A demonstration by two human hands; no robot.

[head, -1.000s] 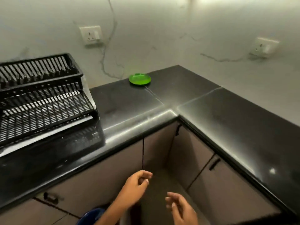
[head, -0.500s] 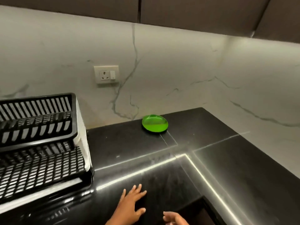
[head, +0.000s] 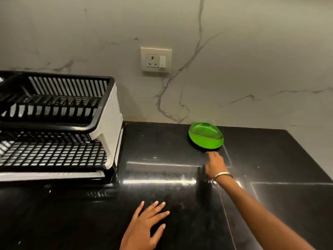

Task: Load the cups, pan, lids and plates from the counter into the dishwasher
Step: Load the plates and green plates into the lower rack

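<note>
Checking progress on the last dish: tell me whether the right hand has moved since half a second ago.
Yes. The right hand has reached forward across the counter, from the front edge to just short of the green plate, which lies by the wall below the socket.

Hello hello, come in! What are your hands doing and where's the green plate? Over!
Left hand flat on the black counter. Right hand reaching, just short of the green plate by the wall. Nothing in between. Over.

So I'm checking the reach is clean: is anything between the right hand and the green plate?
Nothing visible: only bare black counter lies between the right hand and the green plate.
</note>
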